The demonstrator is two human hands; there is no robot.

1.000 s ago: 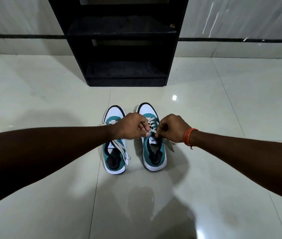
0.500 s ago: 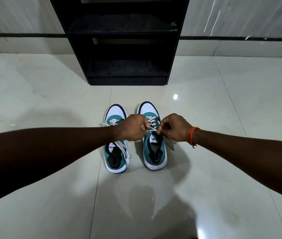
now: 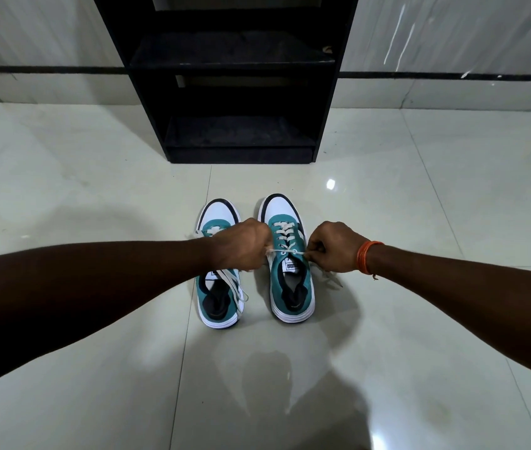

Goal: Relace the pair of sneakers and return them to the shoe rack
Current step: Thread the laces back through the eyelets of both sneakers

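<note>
Two teal and white sneakers stand side by side on the floor, toes toward the rack. The right sneaker (image 3: 291, 287) has its white lace (image 3: 285, 252) threaded through the eyelets and stretched taut across the tongue. My left hand (image 3: 243, 245) grips one lace end and my right hand (image 3: 334, 246) grips the other, one on each side of that shoe. The left sneaker (image 3: 218, 297) is partly hidden under my left hand; its loose lace trails over its side.
A black shoe rack (image 3: 235, 76) with bare shelves stands against the wall straight ahead of the sneakers. Glossy pale floor tiles (image 3: 420, 222) spread all around. An orange band sits on my right wrist.
My hands have drawn apart sideways, pulling the right sneaker's lace tight between them. The sneakers have stayed in place.
</note>
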